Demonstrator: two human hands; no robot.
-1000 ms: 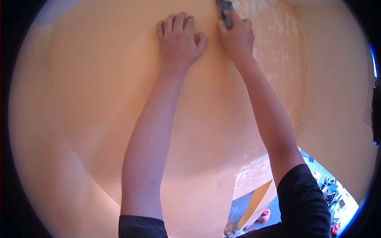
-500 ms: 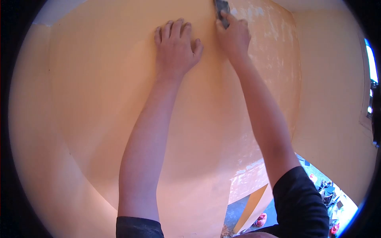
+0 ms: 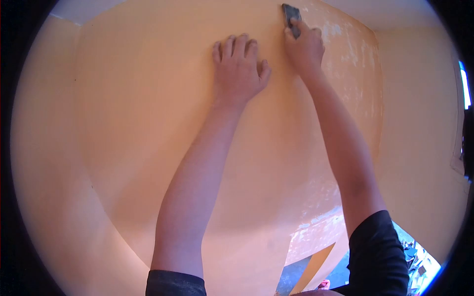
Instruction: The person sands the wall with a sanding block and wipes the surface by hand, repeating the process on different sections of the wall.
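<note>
My left hand (image 3: 239,69) lies on the orange-painted wall (image 3: 148,123), palm down, fingers spread and nothing in it. Up and to its right, my right hand (image 3: 306,49) grips a dark flat rectangular tool (image 3: 291,15), with the thumb on its face. The tool is against the upper wall, close to where the smooth orange meets a patchy area. Its exact kind does not show clearly, and part of it is hidden by my fingers.
White streaks mark the patchy wall area (image 3: 345,54) at right. A side wall (image 3: 414,108) meets it at a corner, with a bright window (image 3: 464,86) at the far edge. Below are an orange ledge-like piece (image 3: 316,266) and cluttered items (image 3: 414,259). The ceiling (image 3: 365,12) is overhead.
The view has tilted and shifted, so both hands and the wall appear farther right. Both arms keep much the same pose, with the tool still gripped in my right hand.
</note>
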